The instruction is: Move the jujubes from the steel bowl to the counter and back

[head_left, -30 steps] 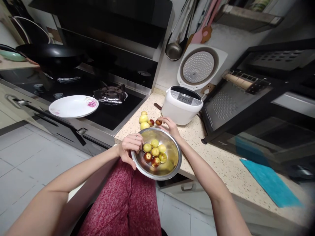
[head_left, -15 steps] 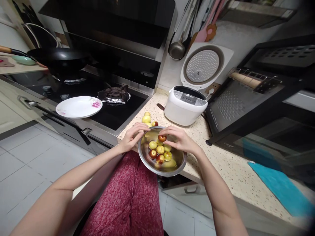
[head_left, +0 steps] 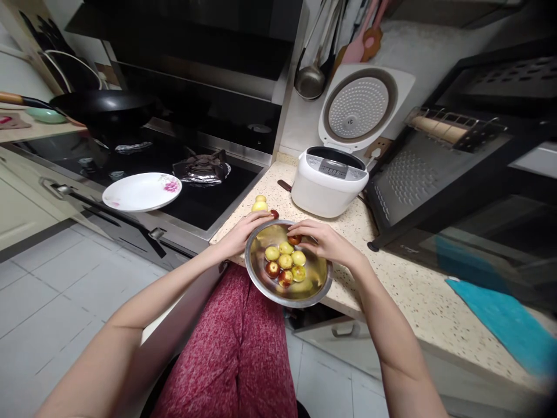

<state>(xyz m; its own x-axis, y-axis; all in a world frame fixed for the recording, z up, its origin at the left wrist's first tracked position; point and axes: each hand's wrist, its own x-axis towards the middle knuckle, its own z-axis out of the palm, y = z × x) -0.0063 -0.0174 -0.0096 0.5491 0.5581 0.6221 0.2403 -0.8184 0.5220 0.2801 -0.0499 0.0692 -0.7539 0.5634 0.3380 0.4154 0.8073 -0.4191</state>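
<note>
A steel bowl (head_left: 261, 290) at the counter's edge holds several yellow-green and red-brown jujubes (head_left: 285, 261) in shallow water. Over its right side my right hand (head_left: 324, 241) is closed, thumb and fingers pinching a red-brown jujube (head_left: 295, 239). My left hand (head_left: 243, 232) lies past the bowl's far left rim, fingers stretched toward the counter. Its fingertips are beside a dark red jujube (head_left: 274, 214); whether they touch it is unclear. Yellow jujubes (head_left: 260, 206) lie just beyond that hand.
A white rice cooker (head_left: 328, 186) with its lid up stands behind the bowl. Left is a gas stove with a flowered plate (head_left: 141, 193) and a black wok (head_left: 104, 107). A black oven (head_left: 478, 232) and a teal cloth (head_left: 500, 319) are on the right.
My left hand has moved from the bowl's rim toward the jujubes on the counter, covering one. My right hand has shifted slightly right with its jujube, and the view has tilted a little.
</note>
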